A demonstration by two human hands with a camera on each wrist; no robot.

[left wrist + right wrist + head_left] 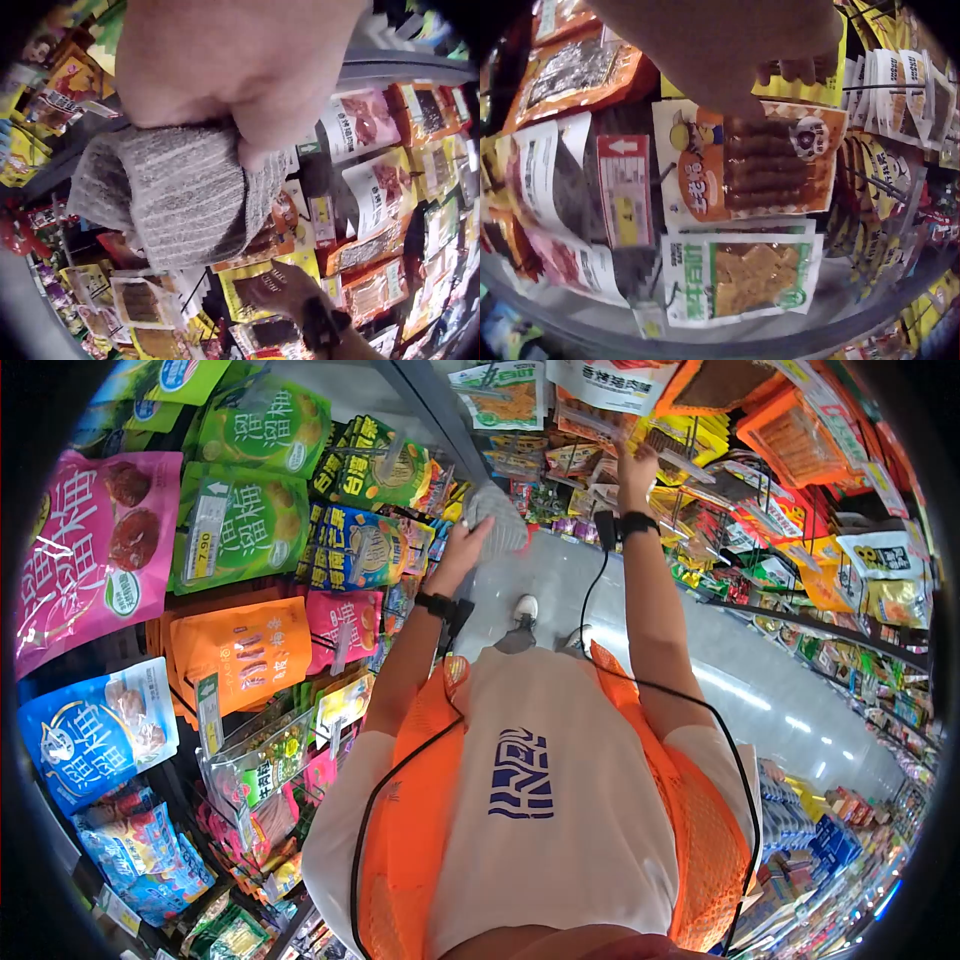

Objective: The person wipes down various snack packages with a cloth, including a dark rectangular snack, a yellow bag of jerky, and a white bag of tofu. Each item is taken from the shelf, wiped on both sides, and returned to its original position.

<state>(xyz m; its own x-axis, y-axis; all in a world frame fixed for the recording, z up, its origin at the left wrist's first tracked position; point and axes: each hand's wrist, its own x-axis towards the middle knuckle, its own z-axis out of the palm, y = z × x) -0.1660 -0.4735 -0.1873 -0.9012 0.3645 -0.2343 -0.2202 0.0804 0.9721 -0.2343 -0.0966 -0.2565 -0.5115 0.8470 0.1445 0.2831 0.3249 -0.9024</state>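
Your left hand (pixel 465 548) holds the gray cloth (pixel 187 195), thumb on top. Your right hand (pixel 637 470) is at the yellow pack (pixel 814 91), next to the sausage pack (pixel 761 169); I can't tell if its fingers pinch. Looks like reaching; next needs a gentle grip.

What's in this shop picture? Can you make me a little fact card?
Left hand: holds a grey striped cloth
Right hand: up at a yellow packet; grip unclear
Also near right hand: packet of brown sticks
Clothes: orange vest, light shirt
Bags on the picture's left: pink bag, orange bag, blue bag
Floor: grey, shiny
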